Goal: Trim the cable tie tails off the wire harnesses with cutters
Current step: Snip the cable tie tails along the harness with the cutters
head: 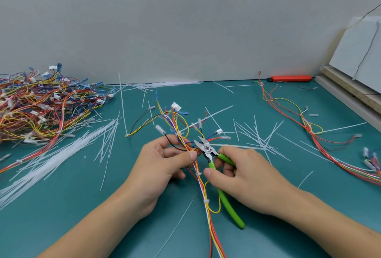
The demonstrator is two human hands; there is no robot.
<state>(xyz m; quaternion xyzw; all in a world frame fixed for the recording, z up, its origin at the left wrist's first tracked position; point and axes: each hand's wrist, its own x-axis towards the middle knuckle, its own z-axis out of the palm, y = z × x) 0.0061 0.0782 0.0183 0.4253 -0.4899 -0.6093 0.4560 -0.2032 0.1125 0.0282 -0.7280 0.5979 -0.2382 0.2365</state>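
Left hand (165, 161) pinching harness (201, 177) just above table (82, 226), keeping wires taut I guess. Right hand (243, 173) fingers curled round green cutters (210, 152), blades parted near tie, lining up snip on tail.

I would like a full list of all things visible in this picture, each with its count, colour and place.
wire harness: one, multicoloured, centre, held
cutters: one, green handles, centre, blades open at the harness
harness pile: many, multicoloured, far left
loose harness: at least one, mostly red and yellow, right
cable ties: many, white, scattered across the mat
mat: one, teal, under everything
orange tool: one, far edge by the wall
boards: several, pale, far right
left hand: grips the harness
right hand: holds the cutters
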